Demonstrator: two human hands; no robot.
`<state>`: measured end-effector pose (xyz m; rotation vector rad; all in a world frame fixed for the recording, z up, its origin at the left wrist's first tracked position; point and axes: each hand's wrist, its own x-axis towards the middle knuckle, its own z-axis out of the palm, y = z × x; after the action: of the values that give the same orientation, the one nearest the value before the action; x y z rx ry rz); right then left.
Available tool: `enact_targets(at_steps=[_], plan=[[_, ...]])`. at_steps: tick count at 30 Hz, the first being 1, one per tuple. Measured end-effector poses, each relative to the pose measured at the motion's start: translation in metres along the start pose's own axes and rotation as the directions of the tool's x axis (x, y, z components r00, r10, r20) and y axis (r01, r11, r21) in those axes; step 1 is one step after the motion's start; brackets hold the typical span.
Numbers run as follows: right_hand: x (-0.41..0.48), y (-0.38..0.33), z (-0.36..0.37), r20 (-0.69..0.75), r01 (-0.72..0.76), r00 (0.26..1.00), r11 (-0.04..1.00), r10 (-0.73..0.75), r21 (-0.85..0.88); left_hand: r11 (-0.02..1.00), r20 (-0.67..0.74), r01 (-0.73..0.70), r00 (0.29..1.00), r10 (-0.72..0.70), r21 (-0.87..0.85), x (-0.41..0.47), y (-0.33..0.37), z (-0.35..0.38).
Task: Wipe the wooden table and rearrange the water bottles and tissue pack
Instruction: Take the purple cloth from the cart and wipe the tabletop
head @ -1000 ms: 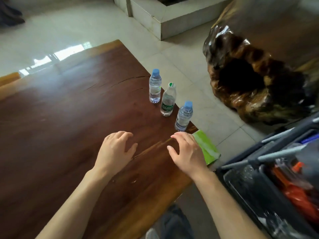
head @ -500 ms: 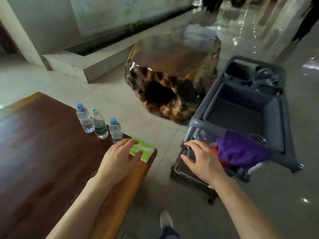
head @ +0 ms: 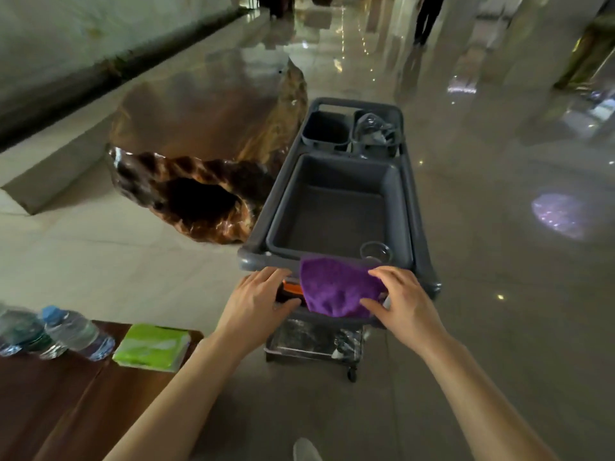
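The wooden table [head: 66,400] shows only its corner at the lower left. On that corner stand two visible water bottles [head: 75,332] [head: 20,331] and, to their right, the green and white tissue pack [head: 151,347]. A purple cloth [head: 332,291] hangs over the near rim of a grey cart [head: 408,207]. My right hand [head: 406,304] has its fingers and thumb closed on the cloth's right edge. My left hand [head: 256,304] is spread open just left of the cloth, over a dark and orange item [head: 290,287] on the cart's lower shelf.
A large glossy root-wood block [head: 199,154] stands left of the cart, with a stone step [head: 66,154] behind it. The cart carries a grey tub, two small bins [head: 324,131] and a clear cup [head: 375,251]. A person [head: 426,18] stands far down the polished hall.
My view swung right from the table to the cart. My left hand left the table and reached the cart's front. My right hand moved onto the purple cloth.
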<state>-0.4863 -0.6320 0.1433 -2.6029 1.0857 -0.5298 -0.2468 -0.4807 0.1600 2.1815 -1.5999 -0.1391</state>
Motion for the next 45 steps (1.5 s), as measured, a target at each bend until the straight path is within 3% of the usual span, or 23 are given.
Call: enact_targets(at_steps=[9,13,21,27,31,36,39,42,45], plan=[[0.047,0.054,0.016,0.175,0.12,0.977,0.992,-0.123,0.031,0.993,0.121,-0.085,0.99,0.074,0.087,0.07,0.015,0.045],[0.063,0.063,0.017,0.234,0.166,0.956,0.983,-0.179,0.072,0.996,0.121,-0.091,0.989,0.087,0.023,0.079,0.014,0.05],[0.076,0.059,0.01,0.144,0.147,0.971,0.951,-0.191,0.272,0.998,0.085,-0.047,0.995,0.05,-0.033,0.094,0.002,0.044],[0.093,0.021,-0.014,0.12,0.025,0.987,0.835,-0.108,0.549,0.939,0.039,0.117,0.993,-0.111,-0.323,0.087,-0.003,0.019],[0.11,-0.032,-0.02,0.13,0.065,0.967,0.705,-0.219,0.706,0.826,-0.107,0.153,0.963,-0.249,-0.542,0.05,-0.02,-0.016],[0.125,-0.126,0.005,0.242,0.022,0.878,0.541,-0.413,0.841,0.715,-0.347,0.154,0.792,-0.502,-0.682,-0.026,-0.055,-0.054],[0.123,-0.182,0.039,0.332,-0.012,0.787,0.525,-0.52,0.851,0.667,-0.417,0.21,0.638,-0.647,-0.715,-0.084,-0.078,-0.067],[0.107,-0.235,0.077,0.34,0.05,0.702,0.52,-0.625,0.853,0.617,-0.438,0.299,0.49,-0.754,-0.728,-0.147,-0.092,-0.075],[0.074,-0.287,0.116,0.377,0.053,0.6,0.505,-0.706,0.862,0.551,-0.468,0.42,0.291,-0.834,-0.721,-0.213,-0.096,-0.076]])
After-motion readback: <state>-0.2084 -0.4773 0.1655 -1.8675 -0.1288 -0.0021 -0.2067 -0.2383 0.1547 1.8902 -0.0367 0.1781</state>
